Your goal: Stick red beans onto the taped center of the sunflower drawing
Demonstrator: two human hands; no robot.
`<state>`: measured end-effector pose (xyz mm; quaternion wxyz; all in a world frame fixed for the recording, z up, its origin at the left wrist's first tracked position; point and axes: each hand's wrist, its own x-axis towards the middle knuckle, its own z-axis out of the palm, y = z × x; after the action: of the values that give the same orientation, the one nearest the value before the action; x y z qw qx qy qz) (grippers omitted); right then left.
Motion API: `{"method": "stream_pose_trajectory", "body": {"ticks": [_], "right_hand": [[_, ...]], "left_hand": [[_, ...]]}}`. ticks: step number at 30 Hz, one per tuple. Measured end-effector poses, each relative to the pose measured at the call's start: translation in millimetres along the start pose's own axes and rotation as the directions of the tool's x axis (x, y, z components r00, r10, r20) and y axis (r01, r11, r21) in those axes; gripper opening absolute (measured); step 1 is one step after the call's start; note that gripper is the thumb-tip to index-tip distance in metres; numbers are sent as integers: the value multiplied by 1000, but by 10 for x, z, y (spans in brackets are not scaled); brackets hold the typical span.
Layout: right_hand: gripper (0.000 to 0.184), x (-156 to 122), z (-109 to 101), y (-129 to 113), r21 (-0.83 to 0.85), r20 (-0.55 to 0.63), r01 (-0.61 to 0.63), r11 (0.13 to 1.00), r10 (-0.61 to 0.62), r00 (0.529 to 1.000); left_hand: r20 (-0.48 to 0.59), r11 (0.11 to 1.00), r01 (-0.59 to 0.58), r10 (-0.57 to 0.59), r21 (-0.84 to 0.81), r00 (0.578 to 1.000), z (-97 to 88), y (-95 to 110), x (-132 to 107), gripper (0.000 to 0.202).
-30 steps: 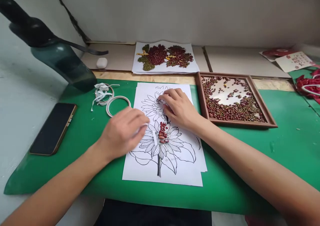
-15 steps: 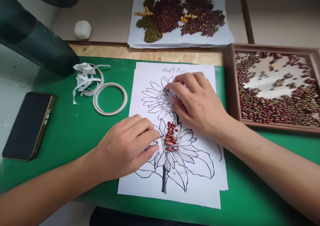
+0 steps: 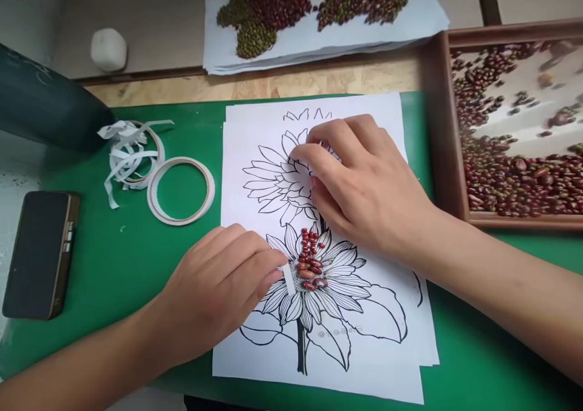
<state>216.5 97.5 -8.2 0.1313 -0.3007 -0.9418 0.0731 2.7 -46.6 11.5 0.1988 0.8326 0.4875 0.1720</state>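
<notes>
A sheet of paper (image 3: 255,362) with a line drawing of sunflowers lies before me. Several dark red beans (image 3: 310,262) sit on the centre and upper petals of the lower flower. At that flower's left side, my left hand (image 3: 228,286) pinches a short white strip of tape (image 3: 289,279) between thumb and index finger. My right hand (image 3: 353,174) rests over the upper flower, its fingers curved, with a gap between thumb and index finger; nothing shows in it. Part of the upper flower is hidden beneath this hand.
Right of the paper stands a brown tray (image 3: 444,125) of mixed beans. To the left lie a tape roll (image 3: 157,210), another roll with peeled strips (image 3: 132,156) and a phone (image 3: 39,253). A dark bottle (image 3: 50,101) and a bean picture (image 3: 319,53) are behind.
The view has shifted and come a little closer to the paper. Both hands stay at nearly the same spots on the drawing; the left still pinches the tape strip.
</notes>
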Motion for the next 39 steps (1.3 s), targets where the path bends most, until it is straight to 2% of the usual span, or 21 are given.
{"method": "stream_pose_trajectory", "body": {"ticks": [7,18,32,39], "right_hand": [[32,1,-7,-15,-7,10,-11,1000,11,1000],[36,10,-10,-9,26,1,-14,1000,14,1000],[31,0,3,-3,39,-7,-21,999,21,1000],[30,-4,8,4,28,-13,-16,999,16,1000]], "left_hand": [[1,1000,22,-22,-18,1000,5,-1,16,15],[98,993,87,-79,-85,992,-12,0,10,18],[94,995,66,-59,-79,994,-30,-13,7,27],[100,980,142,-128,-140,987,-24,-8,9,19]]}}
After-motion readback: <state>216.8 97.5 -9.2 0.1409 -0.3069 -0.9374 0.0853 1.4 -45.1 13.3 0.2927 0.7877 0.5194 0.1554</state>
